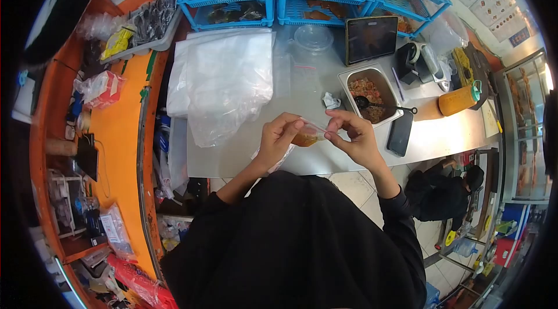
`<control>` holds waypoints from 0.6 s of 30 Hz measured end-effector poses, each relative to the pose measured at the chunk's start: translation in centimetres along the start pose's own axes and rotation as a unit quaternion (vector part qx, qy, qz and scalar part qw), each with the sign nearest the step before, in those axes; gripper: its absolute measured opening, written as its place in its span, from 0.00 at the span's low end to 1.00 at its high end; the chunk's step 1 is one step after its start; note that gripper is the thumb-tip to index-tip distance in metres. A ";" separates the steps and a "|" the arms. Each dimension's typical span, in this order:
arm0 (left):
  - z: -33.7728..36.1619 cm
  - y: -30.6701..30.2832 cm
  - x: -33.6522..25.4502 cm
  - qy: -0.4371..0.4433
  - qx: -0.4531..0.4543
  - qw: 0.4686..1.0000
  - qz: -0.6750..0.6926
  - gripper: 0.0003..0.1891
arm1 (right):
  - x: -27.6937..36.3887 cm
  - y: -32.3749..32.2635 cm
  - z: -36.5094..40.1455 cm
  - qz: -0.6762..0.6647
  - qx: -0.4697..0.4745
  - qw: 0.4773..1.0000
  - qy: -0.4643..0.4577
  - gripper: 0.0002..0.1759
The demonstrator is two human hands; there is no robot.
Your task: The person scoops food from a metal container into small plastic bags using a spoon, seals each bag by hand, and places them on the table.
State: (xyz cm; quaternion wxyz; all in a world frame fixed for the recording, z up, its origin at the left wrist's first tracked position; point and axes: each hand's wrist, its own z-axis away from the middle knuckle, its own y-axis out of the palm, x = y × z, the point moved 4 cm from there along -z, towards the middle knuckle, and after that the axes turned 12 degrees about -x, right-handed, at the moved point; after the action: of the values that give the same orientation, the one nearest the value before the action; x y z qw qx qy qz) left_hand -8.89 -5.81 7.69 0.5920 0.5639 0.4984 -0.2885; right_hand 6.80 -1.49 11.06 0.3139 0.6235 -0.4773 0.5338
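Between my two hands, just above the front part of the steel table (215,161), is a small clear plastic bag (306,138) with orange-brown contents at its bottom. My left hand (280,137) pinches the bag's left side between thumb and fingers. On the other side, my right hand (356,138) has its thumb and finger closed on the bag's upper right edge. To the right of my hands stands a metal food pan (344,76) of chopped reddish-brown food, with a black ladle (372,103) resting in it. A crumpled white tissue or wrapper (331,101) lies just beyond my right hand.
Large clear plastic sheets (221,76) cover the table's left. Blue racks (232,1) rise behind, near a tablet (372,40) and round plastic container (314,37). A phone (400,133) and orange bottle (459,101) are at right. A person in black (436,193) is beyond.
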 end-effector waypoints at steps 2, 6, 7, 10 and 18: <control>-0.6 -0.2 -0.2 0.026 0.016 0.998 -0.059 0.07 | 0.1 -0.1 -0.3 0.011 0.040 0.999 -0.012 0.28; -1.8 -0.2 -1.2 0.138 0.098 0.965 -0.199 0.03 | -1.0 -0.3 -1.1 -0.004 0.059 0.998 -0.035 0.37; -2.0 -0.2 -1.2 0.138 0.095 0.965 -0.200 0.03 | -0.9 -0.1 -1.2 -0.042 0.059 0.997 -0.025 0.39; -2.7 0.1 -1.1 0.129 0.103 0.963 -0.214 0.05 | -1.5 0.3 -2.2 -0.072 0.086 0.994 -0.014 0.42; -3.8 -0.7 -1.2 0.178 0.076 0.956 -0.221 0.21 | -2.8 0.7 -4.5 -0.071 0.091 0.993 -0.040 0.44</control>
State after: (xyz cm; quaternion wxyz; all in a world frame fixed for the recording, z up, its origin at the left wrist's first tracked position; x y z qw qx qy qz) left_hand -10.94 -2.56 9.06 0.3706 0.5252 0.6845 -0.3439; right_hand 4.59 3.10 9.31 0.2742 0.7023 -0.3936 0.5260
